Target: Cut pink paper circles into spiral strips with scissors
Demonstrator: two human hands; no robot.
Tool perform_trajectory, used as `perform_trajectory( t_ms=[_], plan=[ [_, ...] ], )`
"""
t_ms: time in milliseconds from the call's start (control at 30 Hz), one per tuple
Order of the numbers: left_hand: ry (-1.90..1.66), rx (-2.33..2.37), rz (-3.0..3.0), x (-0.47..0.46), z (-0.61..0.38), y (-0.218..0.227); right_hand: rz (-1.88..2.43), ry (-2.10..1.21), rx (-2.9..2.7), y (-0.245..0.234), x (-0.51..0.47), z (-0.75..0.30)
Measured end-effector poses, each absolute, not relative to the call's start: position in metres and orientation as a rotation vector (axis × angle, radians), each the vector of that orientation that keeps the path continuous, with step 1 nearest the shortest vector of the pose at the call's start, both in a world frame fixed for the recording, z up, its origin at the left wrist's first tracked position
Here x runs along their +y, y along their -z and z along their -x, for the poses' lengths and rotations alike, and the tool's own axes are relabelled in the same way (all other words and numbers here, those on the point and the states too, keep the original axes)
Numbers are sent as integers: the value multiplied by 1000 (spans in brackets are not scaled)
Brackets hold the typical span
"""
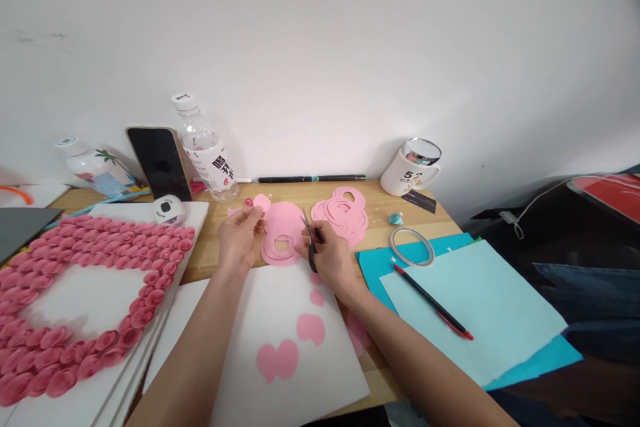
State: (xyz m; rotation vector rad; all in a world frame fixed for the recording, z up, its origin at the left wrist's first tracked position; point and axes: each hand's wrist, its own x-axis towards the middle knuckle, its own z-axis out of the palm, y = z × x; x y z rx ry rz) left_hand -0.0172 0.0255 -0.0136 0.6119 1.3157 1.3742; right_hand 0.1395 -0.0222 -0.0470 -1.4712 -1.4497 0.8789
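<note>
My left hand (240,237) pinches the edge of a pink paper circle (284,221) held just above the wooden desk (370,230). My right hand (330,260) is closed round small black-handled scissors (310,240), whose blades point up into the same pink circle. A spiral-cut pink piece (280,248) hangs below it. Beyond the hands lies a pile of cut pink spirals (343,212). Under my wrists a white sheet (280,340) carries several pink paper scraps (278,359).
A white board with a ring of pink paper roses (75,293) fills the left. Light blue paper (475,307) with a red-and-black pen (433,303) and a tape ring (412,247) lies right. A phone (160,163), bottle (205,150), mug (413,167) and long pen (310,179) line the wall.
</note>
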Motion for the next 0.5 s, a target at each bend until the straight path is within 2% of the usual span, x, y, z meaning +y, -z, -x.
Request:
perform_trajectory(
  t_ms=[133, 267, 333, 400, 500],
  plan=[
    [-1187, 949, -847, 19, 20, 4, 1505, -787, -1506, 50, -21, -139],
    [-848, 886, -1086, 10, 23, -6, 1411, -860, -1368, 47, -20, -139],
    [-571, 883, -1279, 8, 21, -6, 1385, -909, -1297, 43, -20, -139],
    [-587, 1121, -1404, 9, 16, -1, 1401, -922, -1276, 40, -20, -141],
    [-685, 1732, -1666, 14, 12, 10, 1537, -836, -1346, 36, -21, -143]
  ],
)
